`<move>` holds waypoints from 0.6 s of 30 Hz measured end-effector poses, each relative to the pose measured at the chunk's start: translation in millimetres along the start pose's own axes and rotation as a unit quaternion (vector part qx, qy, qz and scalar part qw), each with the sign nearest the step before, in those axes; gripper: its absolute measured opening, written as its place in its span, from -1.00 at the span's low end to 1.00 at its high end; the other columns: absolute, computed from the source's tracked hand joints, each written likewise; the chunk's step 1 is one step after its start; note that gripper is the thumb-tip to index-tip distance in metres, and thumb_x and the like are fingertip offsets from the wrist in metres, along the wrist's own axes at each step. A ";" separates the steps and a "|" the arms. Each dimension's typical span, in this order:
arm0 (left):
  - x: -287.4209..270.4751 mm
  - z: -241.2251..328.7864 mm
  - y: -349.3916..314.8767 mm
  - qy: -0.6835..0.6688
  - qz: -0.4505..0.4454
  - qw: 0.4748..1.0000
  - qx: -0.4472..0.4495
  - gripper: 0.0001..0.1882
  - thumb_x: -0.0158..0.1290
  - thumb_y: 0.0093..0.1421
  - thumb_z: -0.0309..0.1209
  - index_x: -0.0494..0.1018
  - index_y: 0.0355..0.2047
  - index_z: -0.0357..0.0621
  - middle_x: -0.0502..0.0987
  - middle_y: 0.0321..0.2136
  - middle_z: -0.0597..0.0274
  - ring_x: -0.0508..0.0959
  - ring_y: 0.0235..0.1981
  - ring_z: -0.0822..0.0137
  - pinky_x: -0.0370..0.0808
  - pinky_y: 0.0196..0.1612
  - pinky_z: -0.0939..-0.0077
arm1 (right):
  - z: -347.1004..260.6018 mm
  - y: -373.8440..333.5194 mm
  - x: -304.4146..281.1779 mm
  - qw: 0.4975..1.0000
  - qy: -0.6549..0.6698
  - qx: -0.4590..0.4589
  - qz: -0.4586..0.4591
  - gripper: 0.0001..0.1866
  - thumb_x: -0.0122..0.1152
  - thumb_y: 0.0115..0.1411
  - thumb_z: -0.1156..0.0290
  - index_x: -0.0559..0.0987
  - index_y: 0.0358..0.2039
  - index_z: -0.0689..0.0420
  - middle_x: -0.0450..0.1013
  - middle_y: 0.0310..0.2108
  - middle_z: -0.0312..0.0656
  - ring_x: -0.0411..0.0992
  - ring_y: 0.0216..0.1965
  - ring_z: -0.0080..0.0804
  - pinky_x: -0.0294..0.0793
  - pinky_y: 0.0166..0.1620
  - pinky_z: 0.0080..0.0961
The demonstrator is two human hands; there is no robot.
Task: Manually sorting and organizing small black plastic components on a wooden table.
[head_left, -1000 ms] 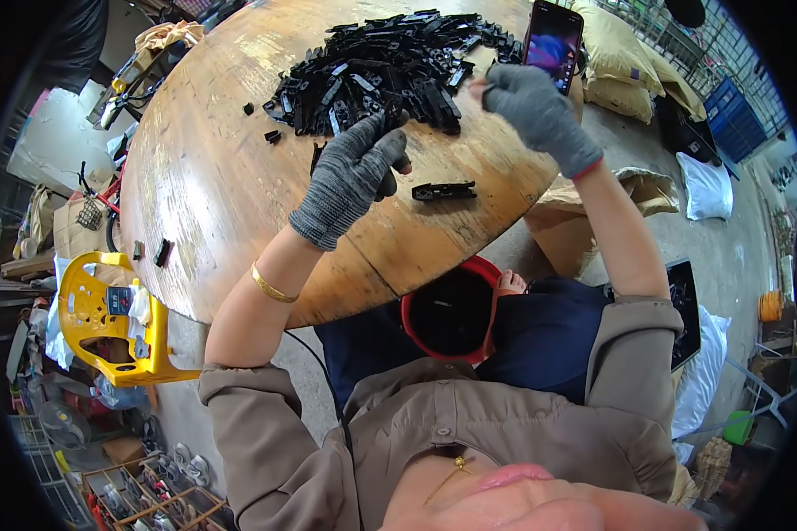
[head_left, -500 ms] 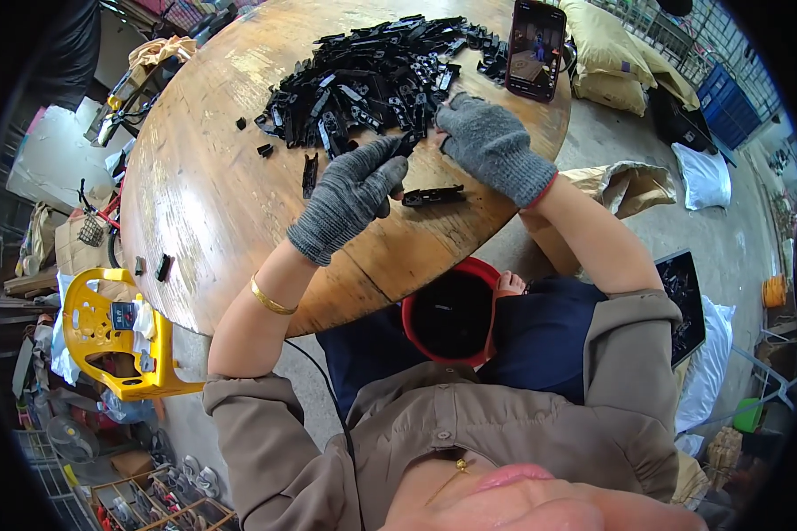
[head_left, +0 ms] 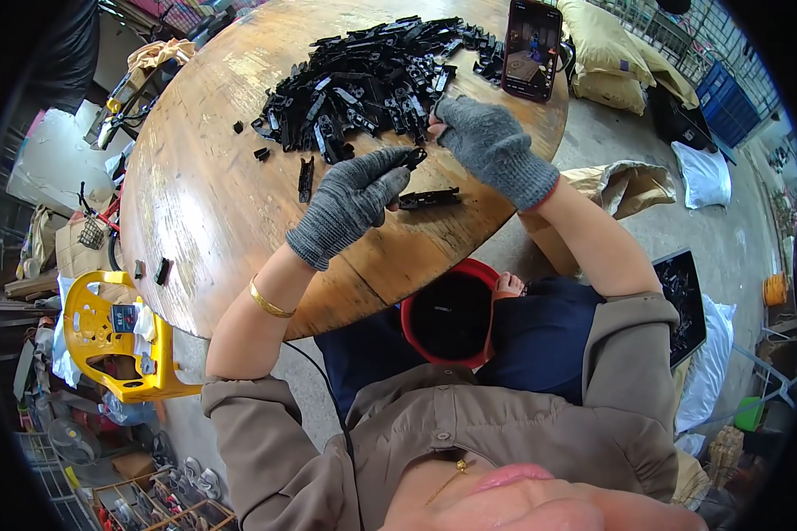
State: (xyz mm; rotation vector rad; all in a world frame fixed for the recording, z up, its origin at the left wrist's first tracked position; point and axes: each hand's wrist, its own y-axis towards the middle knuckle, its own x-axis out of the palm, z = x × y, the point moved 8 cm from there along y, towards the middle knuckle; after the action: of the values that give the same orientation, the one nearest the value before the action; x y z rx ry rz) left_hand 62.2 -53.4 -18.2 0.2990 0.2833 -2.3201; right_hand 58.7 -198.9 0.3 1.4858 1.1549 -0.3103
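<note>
Now | right hand (head_left: 490, 142) farther from phone (head_left: 533, 49), nearer left hand (head_left: 354, 192); work closes up | left pinching black piece (head_left: 415, 159) | right's grip: I can't tell

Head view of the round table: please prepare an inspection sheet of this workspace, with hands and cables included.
Surface: round wooden table, finish worn in patches.
Work pieces: heap of black parts; loose black part near the hands.
Clutter: lit phone beside the heap; small black pieces at left.
Hands: gloved left hand grips a held part; gloved right hand beside it, its hold unclear.
Cables: black cable along the person's front.
Surroundings: red bucket by the person's legs, yellow chair at left, tan sacks at right.
</note>
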 end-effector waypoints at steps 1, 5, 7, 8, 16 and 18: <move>0.7 0.9 0.6 0.009 0.000 1.000 0.015 -0.69 -0.07 0.19 -0.35 0.39 -0.06 -0.09 0.42 -0.58 0.46 0.35 -0.62 0.70 0.31 -0.60 0.81 | -2.9 -0.4 -0.5 1.000 0.001 0.001 -0.002 -0.88 0.11 0.05 0.37 0.49 -0.44 0.15 0.45 -0.49 -0.10 0.45 -0.45 -0.30 0.42 -0.40 -0.47; 0.5 1.9 0.6 0.010 -0.008 1.000 0.020 -0.67 -0.09 0.20 -0.31 0.37 -0.04 -0.09 0.40 -0.60 0.48 0.35 -0.62 0.69 0.30 -0.60 0.82 | -8.3 -2.6 0.4 0.947 0.310 0.079 -0.037 -0.87 0.11 0.09 0.36 0.54 -0.40 0.13 0.43 -0.56 -0.28 0.39 -0.53 -0.56 0.38 -0.47 -0.65; 0.3 2.1 1.0 -0.007 -0.007 1.000 0.013 -0.67 -0.09 0.20 -0.30 0.37 -0.03 -0.08 0.38 -0.61 0.49 0.33 -0.63 0.69 0.29 -0.61 0.82 | -10.8 -4.0 0.3 0.876 0.453 0.153 -0.062 -0.85 0.12 0.10 0.34 0.55 -0.38 0.12 0.41 -0.58 -0.34 0.35 -0.54 -0.64 0.36 -0.48 -0.71; 0.7 1.6 0.9 -0.023 -0.010 1.000 0.007 -0.66 -0.09 0.20 -0.29 0.36 -0.02 -0.07 0.36 -0.62 0.49 0.32 -0.64 0.68 0.28 -0.61 0.83 | -11.1 -6.1 -0.8 0.859 0.461 0.200 -0.098 -0.84 0.11 0.11 0.34 0.55 -0.36 0.13 0.41 -0.57 -0.36 0.33 -0.55 -0.65 0.34 -0.49 -0.74; 3.6 -2.7 -0.4 -0.057 -0.047 0.997 0.010 -0.65 -0.09 0.20 -0.25 0.37 -0.03 -0.06 0.32 -0.67 0.48 0.27 -0.68 0.68 0.24 -0.65 0.83 | -5.6 -19.8 -2.2 0.833 0.462 0.274 -0.133 -0.76 0.13 0.09 0.31 0.55 -0.29 0.19 0.40 -0.57 -0.33 0.29 -0.58 -0.70 0.29 -0.52 -0.78; 3.3 -3.2 -0.8 -0.063 -0.051 0.997 0.006 -0.65 -0.08 0.19 -0.24 0.37 -0.03 -0.06 0.31 -0.68 0.48 0.26 -0.69 0.68 0.24 -0.65 0.83 | -5.0 -20.9 -2.3 0.826 0.462 0.291 -0.141 -0.76 0.13 0.09 0.31 0.55 -0.30 0.20 0.41 -0.57 -0.32 0.30 -0.58 -0.69 0.30 -0.51 -0.78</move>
State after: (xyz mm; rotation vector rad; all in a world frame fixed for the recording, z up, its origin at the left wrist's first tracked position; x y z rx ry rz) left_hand 59.7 -54.2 -22.1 0.1455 0.2269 -2.4293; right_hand 39.3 -199.0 -9.2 2.0906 2.2171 -0.1248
